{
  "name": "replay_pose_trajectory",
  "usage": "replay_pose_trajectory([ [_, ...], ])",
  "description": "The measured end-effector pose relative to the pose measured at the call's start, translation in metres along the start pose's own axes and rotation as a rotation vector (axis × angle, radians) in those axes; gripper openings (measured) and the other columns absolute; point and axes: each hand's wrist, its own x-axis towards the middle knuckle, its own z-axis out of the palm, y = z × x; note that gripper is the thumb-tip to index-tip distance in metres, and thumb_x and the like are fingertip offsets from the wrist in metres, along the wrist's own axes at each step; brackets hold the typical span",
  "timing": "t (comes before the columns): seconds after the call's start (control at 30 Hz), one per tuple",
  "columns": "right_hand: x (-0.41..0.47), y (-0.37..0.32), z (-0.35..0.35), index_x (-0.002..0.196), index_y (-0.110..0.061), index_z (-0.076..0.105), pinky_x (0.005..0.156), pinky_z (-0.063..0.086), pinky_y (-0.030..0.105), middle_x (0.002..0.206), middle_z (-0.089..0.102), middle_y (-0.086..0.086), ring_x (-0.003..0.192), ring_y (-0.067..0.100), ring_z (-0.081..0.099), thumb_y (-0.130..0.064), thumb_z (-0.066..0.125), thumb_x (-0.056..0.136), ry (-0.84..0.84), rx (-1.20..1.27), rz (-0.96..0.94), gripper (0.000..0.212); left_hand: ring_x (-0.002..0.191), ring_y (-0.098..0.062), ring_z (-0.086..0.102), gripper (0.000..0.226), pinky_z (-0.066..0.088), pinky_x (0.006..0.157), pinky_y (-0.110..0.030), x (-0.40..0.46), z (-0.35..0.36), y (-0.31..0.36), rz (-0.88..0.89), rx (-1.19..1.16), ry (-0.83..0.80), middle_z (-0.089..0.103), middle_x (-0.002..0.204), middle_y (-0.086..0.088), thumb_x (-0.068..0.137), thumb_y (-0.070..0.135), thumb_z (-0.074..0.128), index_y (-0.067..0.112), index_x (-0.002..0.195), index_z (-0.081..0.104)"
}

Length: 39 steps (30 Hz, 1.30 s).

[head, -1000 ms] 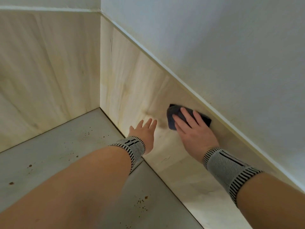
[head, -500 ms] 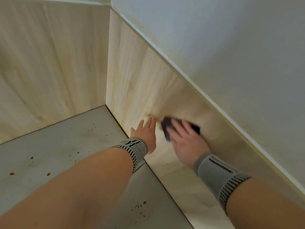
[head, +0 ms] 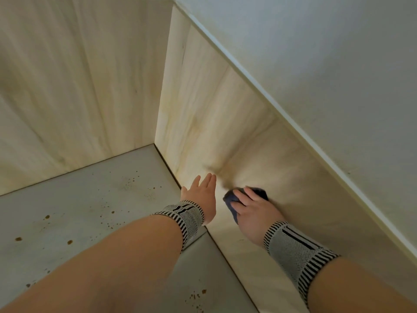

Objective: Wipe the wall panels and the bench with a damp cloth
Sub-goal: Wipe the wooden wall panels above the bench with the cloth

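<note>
A dark blue cloth lies against the pale wood right wall panel, low down near the bench. My right hand presses on it with fingers spread over the cloth, which is mostly hidden under the hand. Just to the left, my left hand rests flat with straight fingers against the same panel, right above the bench edge. The grey bench meets a second pale panel at the back left. Both wrists wear striped grey bands.
Brown specks and spots dot the bench, with more near the front. A white trim strip caps the right panel, and a plain white wall rises above it. The panels meet in a corner.
My right hand has slid the cloth down and to the left along the right panel, closer to the bench. The view has shifted, and my left hand stays against the panel.
</note>
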Motion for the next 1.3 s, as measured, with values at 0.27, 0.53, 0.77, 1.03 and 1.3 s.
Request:
replay_pose_trajectory([
  [0.27,0.017,0.023,-0.047,0.151,-0.007,0.027,0.117,-0.008,0.053,0.161,0.014,0.011,0.147,0.035,0.001,-0.026,0.021,0.101,0.232,-0.020,0.187,0.054,0.152,-0.021,-0.010,0.097,0.017,0.120,-0.054,0.012,-0.025,-0.006,0.003,-0.082,0.049,-0.018,0.163,0.011,0.088,-0.003,0.047,0.022,0.155,-0.019],
  [0.53,0.003,0.047,-0.075,0.134,-0.002,0.054,0.117,0.000,0.049,0.150,0.041,0.014,0.142,0.039,0.025,-0.018,0.030,0.092,0.491,-0.031,0.449,0.051,0.152,-0.020,-0.011,0.090,0.012,0.122,-0.053,0.008,-0.033,-0.001,0.052,-0.128,0.095,-0.018,0.163,0.010,0.091,-0.001,0.039,0.021,0.154,-0.020],
  [0.77,-0.013,0.018,-0.043,0.138,-0.008,0.052,0.115,-0.011,0.051,0.155,0.034,0.009,0.147,0.035,0.013,-0.023,0.019,0.098,0.118,-0.028,0.153,0.054,0.152,-0.021,-0.009,0.093,0.013,0.121,-0.054,-0.002,-0.045,0.005,0.081,-0.123,0.112,-0.015,0.164,0.008,0.089,-0.003,0.044,0.020,0.155,-0.017],
  [1.03,-0.004,0.029,-0.053,0.139,-0.005,0.049,0.116,-0.004,0.051,0.153,0.037,0.011,0.144,0.037,0.018,-0.017,0.027,0.089,0.346,0.009,0.380,0.056,0.152,-0.021,-0.011,0.095,0.013,0.121,-0.053,0.003,-0.023,-0.003,0.055,-0.076,0.007,-0.015,0.164,0.011,0.089,-0.002,0.048,0.021,0.155,-0.016],
  [1.3,0.031,0.031,-0.057,0.148,-0.008,0.035,0.116,-0.011,0.051,0.161,0.017,0.009,0.148,0.034,0.000,-0.026,0.012,0.094,0.246,-0.083,0.239,0.061,0.152,-0.021,-0.011,0.096,0.020,0.120,-0.053,0.024,0.004,-0.017,0.006,-0.101,-0.037,-0.012,0.165,0.007,0.090,0.002,0.051,0.018,0.155,-0.018],
])
